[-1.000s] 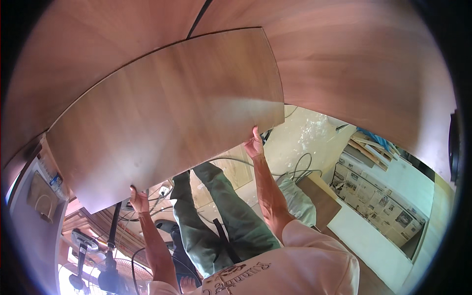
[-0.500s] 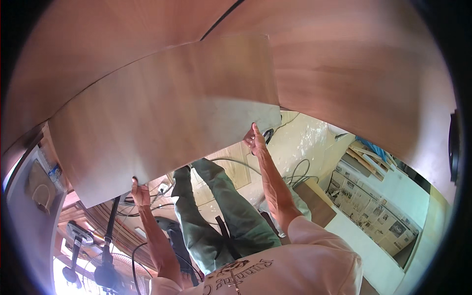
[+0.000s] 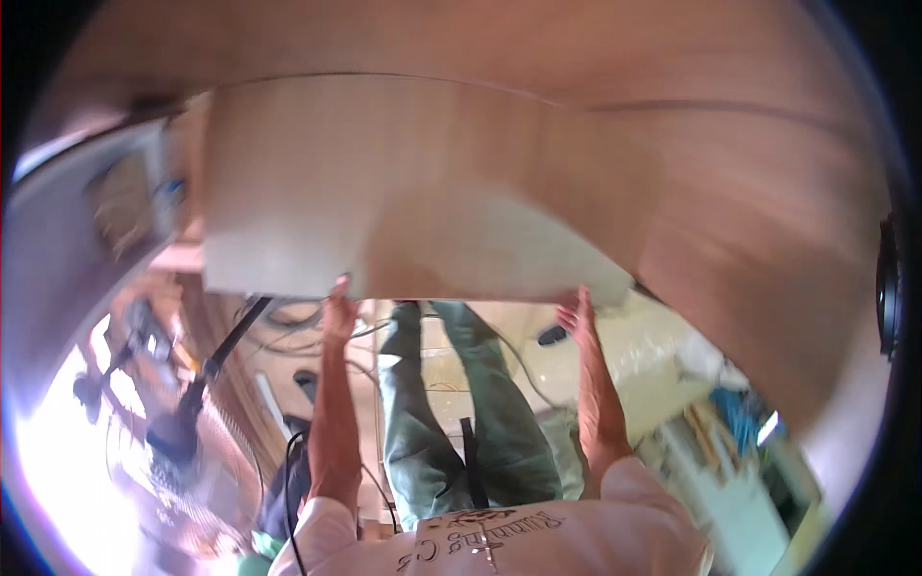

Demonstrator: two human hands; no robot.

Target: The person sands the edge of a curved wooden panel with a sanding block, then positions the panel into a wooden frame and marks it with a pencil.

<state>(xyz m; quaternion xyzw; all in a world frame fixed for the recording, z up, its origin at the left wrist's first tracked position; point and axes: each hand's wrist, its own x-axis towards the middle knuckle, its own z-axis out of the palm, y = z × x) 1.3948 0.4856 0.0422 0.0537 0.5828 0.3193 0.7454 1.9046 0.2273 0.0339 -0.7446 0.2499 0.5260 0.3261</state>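
A wide wood-grain board [image 3: 413,192] spans the space in front of me, its far edge against a brown wood-grain panel [image 3: 615,48]. At the board's near edge, left of the middle, my left hand [image 3: 340,312] grips it with the thumb on top and the fingers mostly hidden beneath. Closer to the right end, my right hand [image 3: 580,315] holds the same edge, its thumb up along the rim. The fingers on that side are partly blurred.
Another wood-grain panel [image 3: 759,230] closes in the right side. Loose cables [image 3: 360,334] lie on the floor around my legs. At the left stand a black pole [image 3: 233,341] and a fan [image 3: 206,480]. Wooden offcuts [image 3: 711,437] and blue material [image 3: 735,418] are at the lower right.
My view has turned, so the board, slanted before, now lies nearly level across the picture. Both hands keep hold of its near edge. Whether the board itself shifted, I cannot tell.
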